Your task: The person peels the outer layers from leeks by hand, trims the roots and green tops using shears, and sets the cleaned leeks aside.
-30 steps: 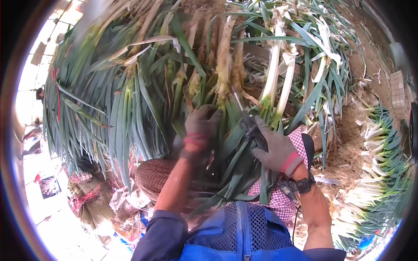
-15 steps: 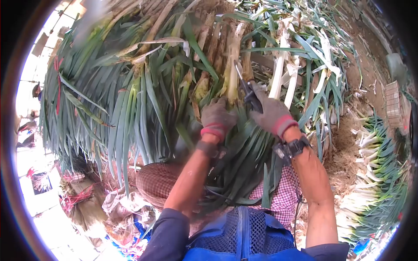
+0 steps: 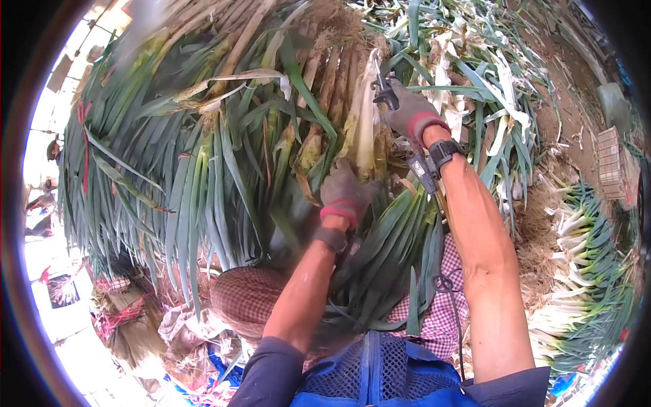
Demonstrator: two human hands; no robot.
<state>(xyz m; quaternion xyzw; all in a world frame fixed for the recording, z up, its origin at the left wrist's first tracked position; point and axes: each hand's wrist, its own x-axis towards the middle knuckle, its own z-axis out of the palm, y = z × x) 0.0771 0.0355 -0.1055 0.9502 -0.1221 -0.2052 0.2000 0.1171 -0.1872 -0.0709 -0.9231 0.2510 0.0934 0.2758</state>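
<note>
Leek (image 3: 361, 121) at centre of view, pale shaft pointing up and away, root end lost among dry roots at the top, green leaves fanning down toward the lap. Left hand (image 3: 344, 193) in grey glove with red cuff, fingers wrapped tight round the leek where shaft meets leaves. Right hand (image 3: 409, 110), gloved the same, higher up and just right of the shaft, fingers closed on the dark handle of a knife (image 3: 380, 80), thin blade lying against the upper part of the shaft. Wristwatch (image 3: 444, 150) on the right wrist. Behind and to the left, big pile of leeks (image 3: 203, 149), unpeeled, green tops hanging down. Far right, well apart, trimmed leeks (image 3: 583, 224) with white ends, laid in a row on the ground. Checked cloth (image 3: 442, 302) across the lap, under the leek's leaves.
</note>
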